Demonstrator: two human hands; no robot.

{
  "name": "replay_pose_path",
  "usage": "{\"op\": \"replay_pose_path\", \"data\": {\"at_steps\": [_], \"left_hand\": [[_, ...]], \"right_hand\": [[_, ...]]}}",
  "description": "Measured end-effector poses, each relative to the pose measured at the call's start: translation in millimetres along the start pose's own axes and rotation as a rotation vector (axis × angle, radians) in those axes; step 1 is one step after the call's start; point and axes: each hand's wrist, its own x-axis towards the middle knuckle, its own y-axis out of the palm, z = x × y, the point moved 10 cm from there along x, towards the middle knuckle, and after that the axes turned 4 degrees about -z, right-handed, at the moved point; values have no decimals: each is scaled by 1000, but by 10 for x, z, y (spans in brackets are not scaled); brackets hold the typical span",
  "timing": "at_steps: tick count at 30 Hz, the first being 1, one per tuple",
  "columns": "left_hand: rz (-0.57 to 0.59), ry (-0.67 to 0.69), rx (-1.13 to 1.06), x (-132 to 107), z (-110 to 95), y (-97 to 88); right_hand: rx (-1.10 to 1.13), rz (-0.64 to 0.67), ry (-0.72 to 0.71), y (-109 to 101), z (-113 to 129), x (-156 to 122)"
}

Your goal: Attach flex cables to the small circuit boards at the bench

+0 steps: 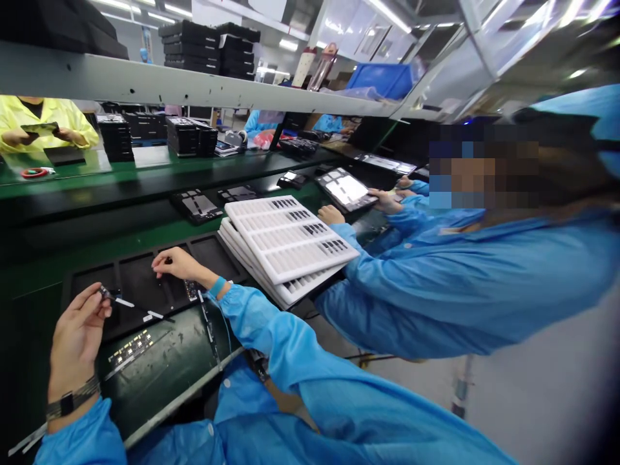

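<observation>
Left hand [77, 332], watch on the wrist, sits low with thumb and fingers pinched on one end of a thin strip [124, 302], which sticks out over the black tray [138, 281]. Right hand [177, 263] is further up the same tray, fingertips bunched together and touching it, can't tell if anything's between them. White trays [290, 242] are stacked just beside it. Beyond those, a co-worker [460, 284] in blue handles a panel [346, 189].

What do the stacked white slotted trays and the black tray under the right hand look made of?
White slotted trays: likely moulded plastic, matte, uniform thin ribs. Black tray under the right hand: probably plastic or foam, dull, no glare, formed recesses.
</observation>
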Motion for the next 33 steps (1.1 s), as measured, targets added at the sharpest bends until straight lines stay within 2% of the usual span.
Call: {"op": "replay_pose_path", "data": {"at_steps": [4,8,14,18,21,28,33], "left_hand": [[55,-55,57,-21,106,91],[63,-50,66,-11,167,102],[-39,39,-56,18,2,-73],[-38,65,-33,9,-45,-94],[-22,58,-20,-2,47,-20],[59,14,77,-119,394,315],[60,26,112,-180,467,380]], "right_hand": [[141,-8,10,-125,-48,-269],[134,-49,10,-187,-52,-417],[141,-175,-41,-387,-8,-565],[148,-203,-40,-420,40,-653],[174,-177,-28,-323,69,-685],[200,-52,-12,101,74,-750],[237,-28,-10,221,71,-797]]}}
